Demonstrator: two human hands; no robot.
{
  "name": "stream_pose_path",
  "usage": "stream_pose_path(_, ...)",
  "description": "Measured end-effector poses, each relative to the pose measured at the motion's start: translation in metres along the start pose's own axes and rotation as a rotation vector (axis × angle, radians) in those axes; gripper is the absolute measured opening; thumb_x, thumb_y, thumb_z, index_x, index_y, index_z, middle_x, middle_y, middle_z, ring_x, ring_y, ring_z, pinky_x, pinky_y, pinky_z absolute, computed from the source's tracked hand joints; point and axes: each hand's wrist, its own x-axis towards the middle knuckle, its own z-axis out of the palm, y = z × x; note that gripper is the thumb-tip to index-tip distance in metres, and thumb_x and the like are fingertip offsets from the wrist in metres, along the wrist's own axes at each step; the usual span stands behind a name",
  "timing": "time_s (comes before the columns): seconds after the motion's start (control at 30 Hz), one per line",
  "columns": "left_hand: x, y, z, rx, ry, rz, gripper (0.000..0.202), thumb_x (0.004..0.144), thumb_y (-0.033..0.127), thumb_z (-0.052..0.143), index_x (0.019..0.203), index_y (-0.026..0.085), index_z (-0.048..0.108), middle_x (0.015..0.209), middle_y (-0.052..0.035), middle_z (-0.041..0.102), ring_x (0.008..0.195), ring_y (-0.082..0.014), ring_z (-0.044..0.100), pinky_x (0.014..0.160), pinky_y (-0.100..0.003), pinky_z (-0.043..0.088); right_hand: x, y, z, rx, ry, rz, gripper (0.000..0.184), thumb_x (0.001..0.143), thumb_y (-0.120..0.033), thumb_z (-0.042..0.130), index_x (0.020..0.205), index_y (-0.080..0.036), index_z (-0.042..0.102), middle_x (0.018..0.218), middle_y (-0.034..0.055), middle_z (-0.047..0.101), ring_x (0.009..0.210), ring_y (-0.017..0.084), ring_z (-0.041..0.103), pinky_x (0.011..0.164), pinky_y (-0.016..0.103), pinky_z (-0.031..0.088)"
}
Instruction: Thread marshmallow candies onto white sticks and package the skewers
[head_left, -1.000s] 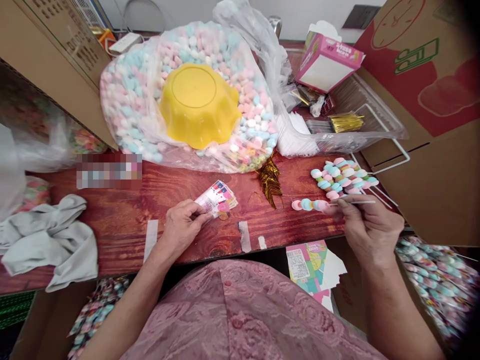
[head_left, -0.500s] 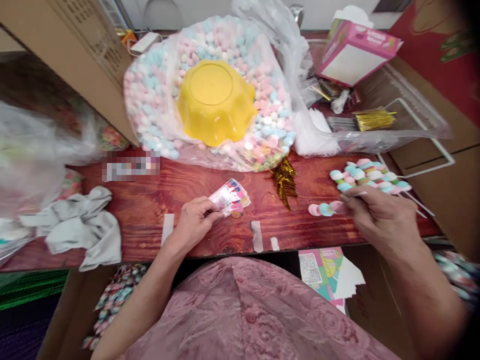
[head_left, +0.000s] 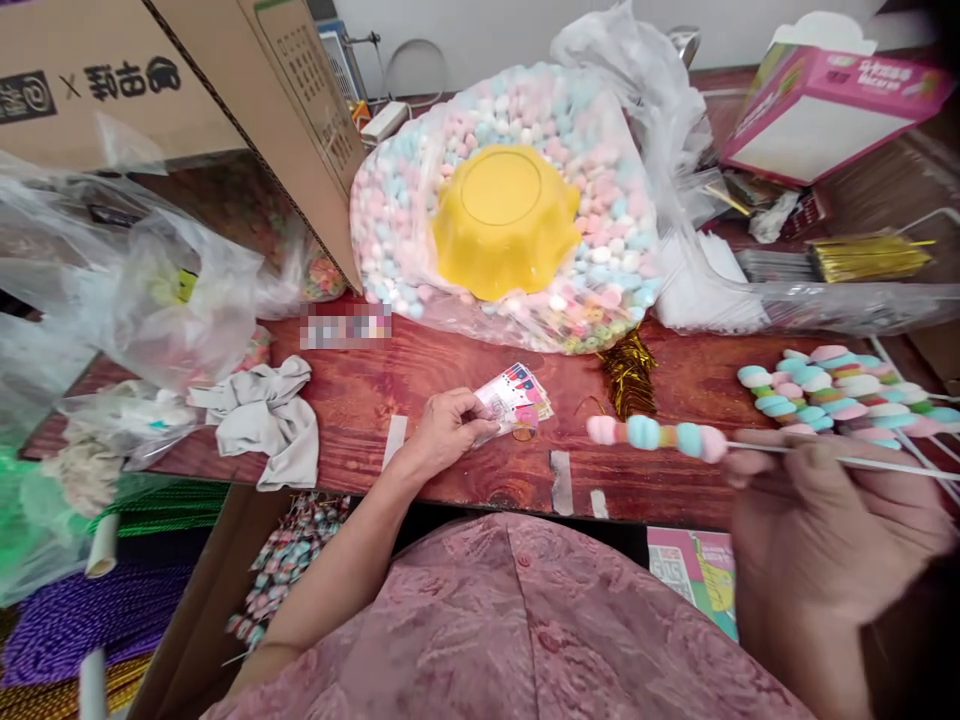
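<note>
My right hand (head_left: 817, 520) pinches the white stick of a marshmallow skewer (head_left: 656, 435) with pink and blue pieces, held level just above the red wooden table (head_left: 420, 375). The skewer's tip points left. My left hand (head_left: 448, 432) rests on the table with its fingers closed on a small stack of printed paper tags (head_left: 517, 400). A pile of finished marshmallow skewers (head_left: 832, 388) lies on the table behind my right hand.
A big clear bag of pastel marshmallows (head_left: 600, 220) with an upturned yellow bowl (head_left: 506, 218) on it sits at the back. Gold twist ties (head_left: 628, 370) lie beside it. A grey cloth (head_left: 266, 420), plastic bags (head_left: 172, 300) and cardboard boxes (head_left: 247, 110) stand left; a pink box (head_left: 817, 110) right.
My head has turned left, so everything shifts right in view. My right hand has lifted the skewer off the table towards me. My left hand stays on the tags.
</note>
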Motion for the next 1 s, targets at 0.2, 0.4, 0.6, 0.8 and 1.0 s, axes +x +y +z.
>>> stream_pose_path(0.2,-0.001,0.000,0.001,-0.025,0.006,0.001,0.015,0.072,0.018,0.075,0.064,0.015,0.063,0.066,0.0033,0.059,0.063,-0.0100,0.052,0.062,-0.023,0.037,-0.023,0.010,0.053,0.227,0.018,0.178,0.012,0.071,-0.020,0.078,0.076,-0.017,0.068,0.073,0.0060,0.075,0.049,0.018,0.066,0.048,0.031,0.056)
stream_pose_path(0.4,-0.002,-0.002,0.001,-0.038,-0.014,0.029,0.013,0.073,0.017,0.075,0.065,0.015,0.064,0.069,0.0025,0.060,0.064,-0.0100,0.052,0.063,-0.023,0.037,-0.032,0.027,0.059,0.278,-0.020,0.211,0.012,0.070,-0.019,0.077,0.075,-0.017,0.066,0.072,0.0049,0.075,0.050,0.018,0.068,0.046,0.027,0.055)
stream_pose_path(0.6,-0.001,-0.005,-0.001,-0.060,-0.058,0.105,0.013,0.074,0.016,0.075,0.065,0.015,0.065,0.069,0.0015,0.062,0.068,-0.0113,0.054,0.067,-0.024,0.038,-0.053,0.034,0.071,0.310,-0.121,0.320,0.010,0.075,-0.022,0.075,0.079,-0.018,0.067,0.077,0.0033,0.075,0.053,0.016,0.068,0.047,0.025,0.053)
stream_pose_path(0.8,-0.004,-0.006,-0.003,-0.053,-0.069,0.134,0.014,0.077,0.018,0.072,0.067,0.015,0.063,0.071,0.0006,0.061,0.070,-0.0127,0.055,0.070,-0.026,0.040,-0.058,0.039,0.071,0.335,-0.135,0.485,0.016,0.073,-0.028,0.079,0.077,-0.018,0.066,0.078,0.0034,0.075,0.057,0.015,0.069,0.049,0.023,0.051)
stream_pose_path(1.0,-0.014,0.009,0.001,0.305,0.033,0.323,0.048,0.076,0.038,0.076,0.116,0.018,0.061,0.126,-0.0143,0.055,0.114,-0.0299,0.045,0.095,-0.044,0.040,-0.049,0.037,0.064,0.379,-0.119,0.581,0.019,0.071,-0.028,0.080,0.075,-0.018,0.065,0.075,0.0030,0.074,0.056,0.012,0.067,0.046,0.019,0.047)
